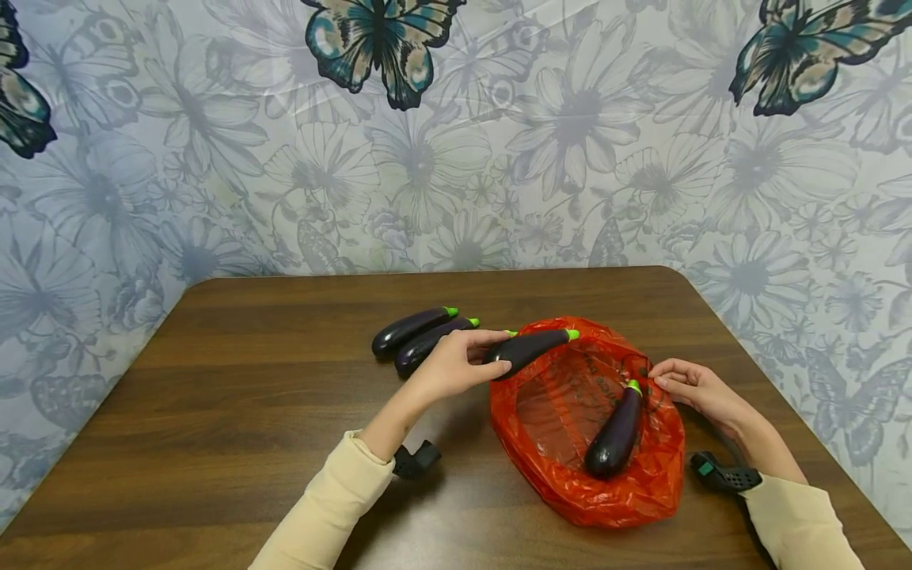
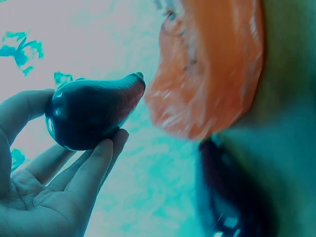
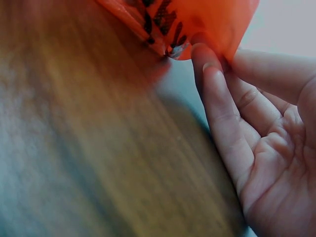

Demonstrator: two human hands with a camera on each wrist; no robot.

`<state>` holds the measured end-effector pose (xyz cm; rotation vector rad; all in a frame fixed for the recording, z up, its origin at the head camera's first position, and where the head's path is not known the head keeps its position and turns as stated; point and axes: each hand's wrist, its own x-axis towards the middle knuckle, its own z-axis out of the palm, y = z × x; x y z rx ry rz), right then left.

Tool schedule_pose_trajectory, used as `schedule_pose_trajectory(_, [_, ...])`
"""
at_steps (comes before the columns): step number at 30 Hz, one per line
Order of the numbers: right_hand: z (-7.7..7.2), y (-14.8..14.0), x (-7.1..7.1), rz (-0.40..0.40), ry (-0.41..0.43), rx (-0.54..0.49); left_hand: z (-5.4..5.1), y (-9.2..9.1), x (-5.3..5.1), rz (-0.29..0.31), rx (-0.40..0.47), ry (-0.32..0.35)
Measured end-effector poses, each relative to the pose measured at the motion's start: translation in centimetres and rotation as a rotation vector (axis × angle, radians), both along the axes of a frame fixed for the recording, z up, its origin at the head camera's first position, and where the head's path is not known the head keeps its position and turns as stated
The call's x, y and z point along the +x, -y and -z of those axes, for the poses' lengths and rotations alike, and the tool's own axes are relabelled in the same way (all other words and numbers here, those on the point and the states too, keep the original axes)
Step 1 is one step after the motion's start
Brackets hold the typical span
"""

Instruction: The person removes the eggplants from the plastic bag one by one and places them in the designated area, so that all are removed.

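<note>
My left hand (image 1: 456, 364) grips an eggplant (image 1: 530, 350) by its thick end, its green stem tip pointing right over the far left rim of the red plastic bag (image 1: 523, 467). In the left wrist view this eggplant (image 2: 94, 113) sits between thumb and fingers. On the bag's right side, my right hand (image 1: 701, 392) pinches the rim; the right wrist view shows fingers (image 3: 219, 98) and thumb on the red plastic (image 3: 207, 19). Another eggplant (image 1: 616, 431) lies inside the open bag. A further green tip (image 1: 511, 333) shows behind the held eggplant, its body hidden.
Two more eggplants, one farther back (image 1: 413, 331) and one nearer (image 1: 431, 347), lie on the wooden table (image 1: 249, 412) left of the bag, the nearer partly behind my left hand. A patterned wall (image 1: 456, 174) with butterflies stands behind the table's far edge.
</note>
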<state>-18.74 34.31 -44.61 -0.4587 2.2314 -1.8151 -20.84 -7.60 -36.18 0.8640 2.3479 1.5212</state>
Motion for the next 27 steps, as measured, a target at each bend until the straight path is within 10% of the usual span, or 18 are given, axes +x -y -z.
schedule_pose_trajectory(10, [0.0, -0.2, -0.1, 0.006, 0.001, 0.010, -1.5, 3.8, -1.0, -0.099, 0.075, 0.033])
schedule_pose_trajectory(27, [0.3, -0.1, -0.3, 0.016, -0.002, 0.018, -0.3, 11.9, -3.9, -0.221, 0.146, 0.076])
